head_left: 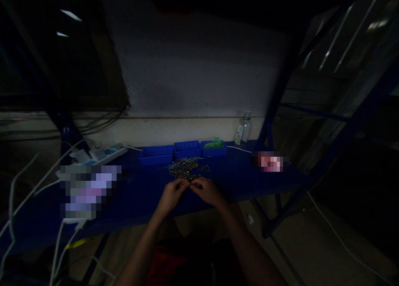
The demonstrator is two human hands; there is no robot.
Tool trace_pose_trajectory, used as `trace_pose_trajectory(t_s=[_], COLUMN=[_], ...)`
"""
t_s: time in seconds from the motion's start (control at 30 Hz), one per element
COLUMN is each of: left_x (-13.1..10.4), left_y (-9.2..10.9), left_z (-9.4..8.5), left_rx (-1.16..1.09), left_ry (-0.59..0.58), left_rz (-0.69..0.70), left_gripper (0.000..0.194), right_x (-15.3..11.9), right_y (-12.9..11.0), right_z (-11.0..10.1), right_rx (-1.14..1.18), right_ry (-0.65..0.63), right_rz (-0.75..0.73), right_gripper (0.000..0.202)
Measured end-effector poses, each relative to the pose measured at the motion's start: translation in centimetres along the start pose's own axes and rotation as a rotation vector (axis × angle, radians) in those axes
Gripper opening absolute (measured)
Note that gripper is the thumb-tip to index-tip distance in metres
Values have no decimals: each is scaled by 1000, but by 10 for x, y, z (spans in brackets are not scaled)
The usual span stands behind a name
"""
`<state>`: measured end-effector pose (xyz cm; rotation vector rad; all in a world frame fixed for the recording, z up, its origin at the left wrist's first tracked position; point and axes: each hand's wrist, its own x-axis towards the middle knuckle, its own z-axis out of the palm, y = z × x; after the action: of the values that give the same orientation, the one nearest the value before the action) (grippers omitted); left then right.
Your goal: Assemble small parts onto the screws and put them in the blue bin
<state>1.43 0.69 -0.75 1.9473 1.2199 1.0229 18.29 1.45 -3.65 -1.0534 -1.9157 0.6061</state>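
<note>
My left hand [173, 192] and my right hand [206, 189] meet fingertip to fingertip near the front of the blue table. Both are closed in a pinch; whatever lies between the fingers is too small and dark to make out. Directly beyond them spreads a heap of small metal parts [184, 167], with long thin pieces like screws or pins at the back and brassy pieces in front. A few loose metal pieces [205, 168] lie just right of the heap.
Behind the heap stand three blue bins: a left bin [156, 155], a middle bin [187, 149] and a right bin [214, 149] holding green plastic [215, 143]. A clear bottle [243, 130] stands back right. A power strip [109, 154] with white cables sits at left, near a blurred-out item [90, 191].
</note>
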Motion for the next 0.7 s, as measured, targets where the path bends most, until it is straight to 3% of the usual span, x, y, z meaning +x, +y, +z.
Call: trace_pose_trajectory(t_s=[0.2, 0.33, 0.43, 0.7], left_x=[-1, 1, 3, 3], left_y=[2, -1, -4, -9], left_z=[0, 1, 3, 5], left_rx=[-9, 0, 23, 83], left_ry=[9, 19, -21, -91], left_rz=[5, -14, -25, 22], left_gripper=[24, 25, 26, 29], right_x=[-2, -2, -2, -4], right_y=[-2, 0, 1, -6], right_z=[-1, -1, -1, -2], right_rx=[36, 119, 155, 163], right_ry=[-24, 36, 86, 28], right_rz=[-12, 40, 64, 31], right_gripper=[15, 14, 14, 14])
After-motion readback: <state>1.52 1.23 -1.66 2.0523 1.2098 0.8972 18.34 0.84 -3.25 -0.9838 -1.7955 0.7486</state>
